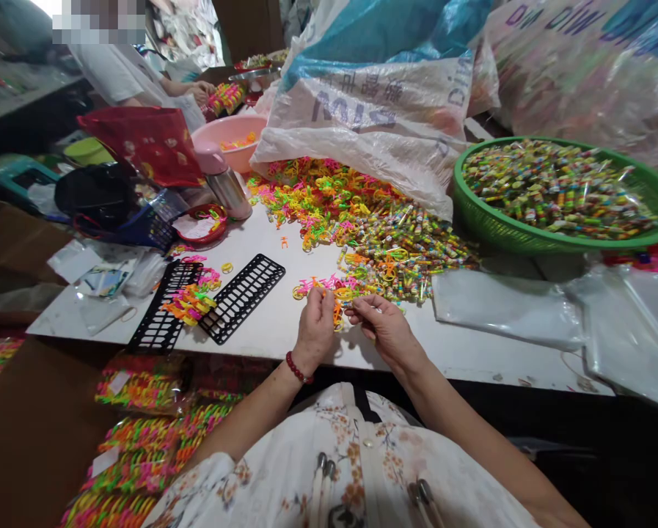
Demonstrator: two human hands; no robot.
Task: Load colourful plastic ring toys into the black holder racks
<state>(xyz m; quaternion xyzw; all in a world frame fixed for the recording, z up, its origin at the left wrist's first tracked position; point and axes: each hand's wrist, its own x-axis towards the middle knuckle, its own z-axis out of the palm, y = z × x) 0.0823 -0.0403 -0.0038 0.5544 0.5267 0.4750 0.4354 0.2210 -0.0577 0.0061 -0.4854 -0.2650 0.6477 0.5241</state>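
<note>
My left hand, with a red bead bracelet at the wrist, is closed in a pinch over the white table. Just beside its fingertips shows a small orange-and-yellow plastic toy piece, which it seems to grip. A short gap to the right, my right hand has thumb and forefinger pressed together; what lies in them is too small to tell. Right behind my fingers are loose pink and yellow toy pieces. Beyond spreads a heap of bright plastic pieces, meeting a pile of small wrapped candy-like tubes.
Left are two black slotted racks and a stack of toy pieces. A green basket of tubes stands right, behind clear plastic bags. Large sacks and a steel flask stand behind. Another person works at back left.
</note>
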